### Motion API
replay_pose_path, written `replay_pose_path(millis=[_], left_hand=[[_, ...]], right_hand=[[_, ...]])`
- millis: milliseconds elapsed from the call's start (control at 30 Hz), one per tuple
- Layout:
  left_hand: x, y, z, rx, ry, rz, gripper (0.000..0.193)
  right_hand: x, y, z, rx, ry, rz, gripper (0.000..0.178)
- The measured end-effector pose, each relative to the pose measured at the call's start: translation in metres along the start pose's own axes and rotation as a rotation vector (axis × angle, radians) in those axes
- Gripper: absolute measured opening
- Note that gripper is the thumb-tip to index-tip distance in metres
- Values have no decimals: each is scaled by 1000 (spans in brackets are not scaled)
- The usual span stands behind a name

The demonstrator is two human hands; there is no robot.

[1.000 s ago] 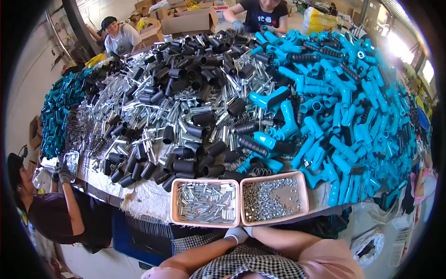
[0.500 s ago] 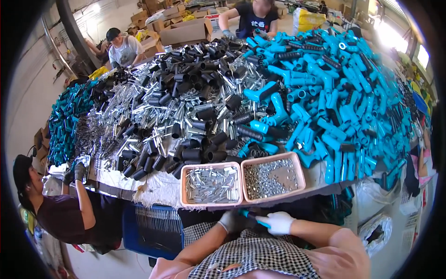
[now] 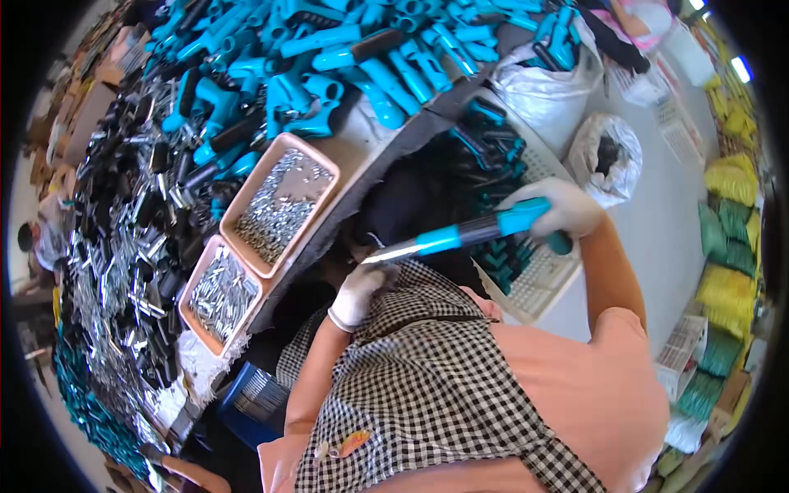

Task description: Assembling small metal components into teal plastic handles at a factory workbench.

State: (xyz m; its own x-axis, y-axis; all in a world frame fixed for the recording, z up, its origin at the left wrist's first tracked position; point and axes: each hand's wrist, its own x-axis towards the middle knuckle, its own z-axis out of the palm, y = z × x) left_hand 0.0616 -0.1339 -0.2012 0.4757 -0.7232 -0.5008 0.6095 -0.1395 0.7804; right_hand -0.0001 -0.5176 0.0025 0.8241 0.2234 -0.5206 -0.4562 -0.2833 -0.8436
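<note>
Below the counter (image 3: 427,123) edge, both gloved hands grip the teal-and-black handle assembly (image 3: 468,232): right hand (image 3: 559,209) clasps the grip end, left hand (image 3: 362,292) closes at the metal tip; hold it level.

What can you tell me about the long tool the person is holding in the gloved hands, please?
The long tool is a slim rod: silvery metal tip, blue section, dark ribbed section, then a blue plastic handle. It lies nearly level, slightly tilted, above the checked apron. The right hand grips the handle; the left hand sits at the metal tip.
</note>
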Motion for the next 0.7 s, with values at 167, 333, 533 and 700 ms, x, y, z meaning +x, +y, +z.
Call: replay_pose_path(millis=[167,333,533,700], left_hand=[[-8,36,17,174,262,132,30],[-13,26,7,379,447,110,30],[-1,9,22,642,380,125,28],[-30,20,10,677,510,163,31]], right_hand=[[-93,6,-38,-295,413,204,48],[-77,57,-52,-470,504,557,42],[19,387,-58,-897,272,827,39],[61,568,110,-808,-405,686,43]])
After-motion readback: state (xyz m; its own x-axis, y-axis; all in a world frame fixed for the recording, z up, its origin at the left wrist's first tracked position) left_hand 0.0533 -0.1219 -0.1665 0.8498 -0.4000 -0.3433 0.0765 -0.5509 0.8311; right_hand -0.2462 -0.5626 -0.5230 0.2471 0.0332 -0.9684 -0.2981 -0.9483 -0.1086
